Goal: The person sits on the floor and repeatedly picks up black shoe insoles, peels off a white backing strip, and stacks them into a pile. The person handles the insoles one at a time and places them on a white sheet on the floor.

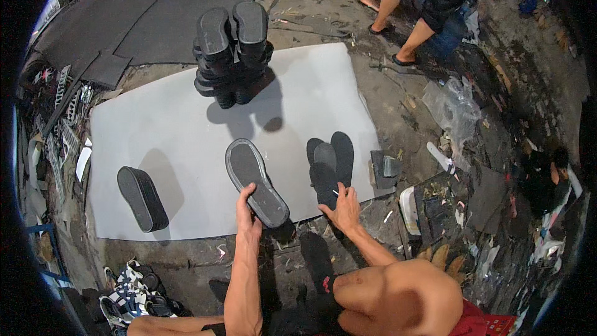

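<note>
My left hand (248,216) holds a sole (254,176)
Dark grey, shiny-edged; whether my right hand (344,210) grips an insole (323,180), I cannot tell.

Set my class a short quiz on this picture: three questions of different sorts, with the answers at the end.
1. True or false: the left hand holds a dark sole.

2. Which of these is nearest to the right hand?
A. the yellow crate
B. the flat dark insoles
C. the clear plastic

3. Fill in one word, nearer or farther: the tall stack of soles on the pale sheet stands ____ from the person than the held sole does.

Key: 1. True. 2. B. 3. Farther.
</note>
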`<state>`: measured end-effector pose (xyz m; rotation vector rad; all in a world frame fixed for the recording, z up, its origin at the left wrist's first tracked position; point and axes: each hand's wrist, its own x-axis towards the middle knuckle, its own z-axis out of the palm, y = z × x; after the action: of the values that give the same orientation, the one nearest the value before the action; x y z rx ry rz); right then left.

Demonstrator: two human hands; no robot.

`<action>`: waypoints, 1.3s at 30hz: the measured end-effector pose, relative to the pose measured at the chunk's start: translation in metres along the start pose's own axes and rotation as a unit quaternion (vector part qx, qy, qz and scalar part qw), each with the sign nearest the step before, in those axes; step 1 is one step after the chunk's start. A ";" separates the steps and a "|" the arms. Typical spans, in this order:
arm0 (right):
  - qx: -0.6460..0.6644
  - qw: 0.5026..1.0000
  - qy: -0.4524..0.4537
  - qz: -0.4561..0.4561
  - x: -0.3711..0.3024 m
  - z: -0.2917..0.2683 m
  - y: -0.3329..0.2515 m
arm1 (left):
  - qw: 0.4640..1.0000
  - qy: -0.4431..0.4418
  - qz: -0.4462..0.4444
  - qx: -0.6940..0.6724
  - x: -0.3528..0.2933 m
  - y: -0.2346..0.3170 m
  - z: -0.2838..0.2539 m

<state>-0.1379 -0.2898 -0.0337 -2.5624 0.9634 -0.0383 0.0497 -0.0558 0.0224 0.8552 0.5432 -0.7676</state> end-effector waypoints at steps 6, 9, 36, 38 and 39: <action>0.074 0.997 -0.017 -0.030 -0.001 -0.012 0.020 | 0.982 0.089 0.022 0.164 -0.012 0.010 0.003; 0.142 0.987 -0.011 -0.072 0.006 -0.026 0.035 | 0.946 0.132 0.072 0.287 -0.016 0.011 -0.015; 0.255 0.951 -0.048 -0.168 0.014 -0.010 -0.194 | 0.686 0.003 0.418 0.596 0.047 0.097 0.012; 0.259 0.950 -0.051 -0.166 0.012 -0.013 -0.197 | 0.697 -0.001 0.415 0.585 0.049 0.100 0.008; 0.259 0.950 -0.052 -0.166 0.014 -0.016 -0.197 | 0.702 -0.003 0.414 0.579 0.050 0.101 0.008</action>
<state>-0.0060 -0.1698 0.0536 -2.1756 0.4015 -0.2178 0.1600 -0.0380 0.0383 2.0727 -0.4803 -0.1623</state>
